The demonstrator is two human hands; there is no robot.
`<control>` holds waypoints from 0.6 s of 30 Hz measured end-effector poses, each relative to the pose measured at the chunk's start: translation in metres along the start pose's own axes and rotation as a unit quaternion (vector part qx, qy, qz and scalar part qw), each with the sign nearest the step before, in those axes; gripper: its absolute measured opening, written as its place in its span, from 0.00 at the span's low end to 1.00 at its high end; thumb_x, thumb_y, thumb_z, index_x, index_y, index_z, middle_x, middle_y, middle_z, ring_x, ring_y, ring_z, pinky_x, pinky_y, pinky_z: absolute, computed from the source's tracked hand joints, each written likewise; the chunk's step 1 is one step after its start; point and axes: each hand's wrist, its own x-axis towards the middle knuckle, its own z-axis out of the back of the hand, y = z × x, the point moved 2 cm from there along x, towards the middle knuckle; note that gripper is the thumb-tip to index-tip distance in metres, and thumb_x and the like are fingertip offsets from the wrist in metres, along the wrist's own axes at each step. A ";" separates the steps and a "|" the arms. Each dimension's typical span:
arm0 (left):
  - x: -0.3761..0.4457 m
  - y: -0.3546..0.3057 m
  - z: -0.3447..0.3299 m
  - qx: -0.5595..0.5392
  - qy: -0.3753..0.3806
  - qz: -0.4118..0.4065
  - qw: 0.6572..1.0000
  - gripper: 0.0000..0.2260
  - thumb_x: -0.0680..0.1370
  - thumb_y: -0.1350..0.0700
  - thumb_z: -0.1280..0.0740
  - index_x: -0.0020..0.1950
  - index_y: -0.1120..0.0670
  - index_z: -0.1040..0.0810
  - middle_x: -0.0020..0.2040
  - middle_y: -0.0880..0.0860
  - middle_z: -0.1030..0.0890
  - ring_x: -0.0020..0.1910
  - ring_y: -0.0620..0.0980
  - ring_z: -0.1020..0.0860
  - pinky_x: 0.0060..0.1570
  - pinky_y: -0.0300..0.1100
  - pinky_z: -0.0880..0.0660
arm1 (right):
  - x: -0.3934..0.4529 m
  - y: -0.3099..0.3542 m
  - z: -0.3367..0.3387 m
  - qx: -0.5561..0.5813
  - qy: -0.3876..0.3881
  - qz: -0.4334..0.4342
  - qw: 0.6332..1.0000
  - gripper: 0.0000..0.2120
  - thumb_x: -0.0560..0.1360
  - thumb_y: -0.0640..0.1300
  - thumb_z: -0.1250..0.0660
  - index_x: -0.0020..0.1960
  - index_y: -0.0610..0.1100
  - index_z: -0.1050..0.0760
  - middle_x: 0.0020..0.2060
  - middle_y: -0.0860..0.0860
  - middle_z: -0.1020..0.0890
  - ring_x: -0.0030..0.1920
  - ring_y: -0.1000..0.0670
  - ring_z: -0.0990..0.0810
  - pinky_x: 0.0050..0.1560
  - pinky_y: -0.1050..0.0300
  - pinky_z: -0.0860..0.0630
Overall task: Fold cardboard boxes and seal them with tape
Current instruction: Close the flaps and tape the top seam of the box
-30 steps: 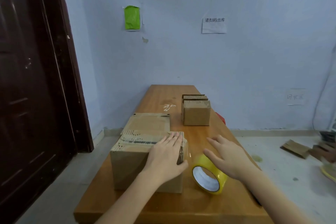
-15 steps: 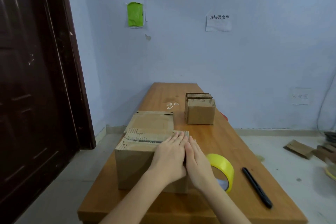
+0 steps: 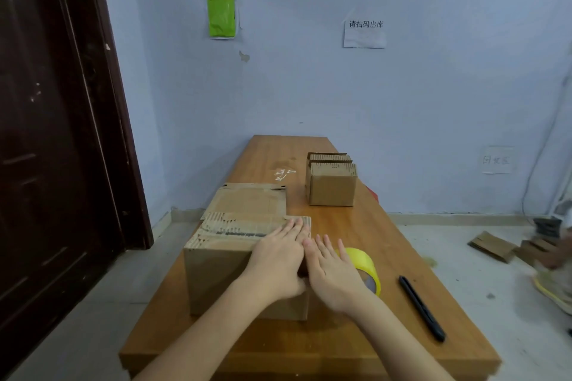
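Note:
A large cardboard box [image 3: 223,269] stands on the near left part of the wooden table [image 3: 383,257], its top flaps closed. My left hand [image 3: 277,260] lies flat on the box's top right corner, fingers straight. My right hand [image 3: 332,272] presses flat against the box's right side, fingers straight and slightly spread. A yellow tape roll [image 3: 366,266] stands on edge just right of that hand, partly hidden by it. A smaller folded box [image 3: 331,184] sits farther back on the table.
A black pen [image 3: 421,308] lies on the table to the right of the tape. A dark door [image 3: 55,133] stands at the left. Flattened cardboard pieces [image 3: 492,246] lie on the floor at the right, next to a person's foot [image 3: 554,291].
My right hand left the tape roll, came to the box's right side and has slid a little down it. My left hand has stayed on the box top.

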 end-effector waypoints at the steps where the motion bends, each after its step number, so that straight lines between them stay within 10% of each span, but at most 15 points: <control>1: 0.000 0.000 0.001 -0.001 0.006 0.003 1.000 0.41 0.76 0.45 0.35 0.78 0.55 0.60 0.78 0.52 0.57 0.77 0.48 0.56 0.73 0.41 0.58 | 0.000 0.001 0.001 0.014 -0.001 0.001 1.000 0.26 0.83 0.50 0.65 0.78 0.43 0.58 0.78 0.47 0.53 0.77 0.51 0.60 0.75 0.52 0.65; 9: 0.001 0.002 -0.001 0.003 0.028 -0.005 1.000 0.44 0.75 0.48 0.32 0.78 0.55 0.59 0.78 0.54 0.57 0.77 0.49 0.56 0.74 0.42 0.57 | 0.004 0.008 -0.009 0.132 -0.081 0.027 0.988 0.28 0.82 0.55 0.63 0.78 0.44 0.55 0.78 0.49 0.52 0.77 0.54 0.59 0.75 0.57 0.65; 13: -0.001 0.001 0.003 -0.010 0.023 -0.005 1.000 0.44 0.75 0.46 0.32 0.78 0.54 0.60 0.78 0.52 0.57 0.77 0.48 0.56 0.73 0.41 0.56 | 0.003 -0.002 -0.005 0.041 -0.077 0.038 0.995 0.56 0.61 0.74 0.80 0.78 0.46 0.50 0.77 0.49 0.45 0.77 0.51 0.55 0.75 0.54 0.64; 18: -0.002 0.000 0.005 -0.010 0.025 -0.004 1.000 0.46 0.74 0.42 0.32 0.77 0.54 0.61 0.78 0.52 0.58 0.77 0.47 0.56 0.73 0.40 0.56 | 0.005 -0.002 -0.003 0.010 -0.062 0.054 0.997 0.60 0.56 0.73 0.83 0.78 0.45 0.51 0.76 0.45 0.43 0.77 0.48 0.52 0.75 0.53 0.63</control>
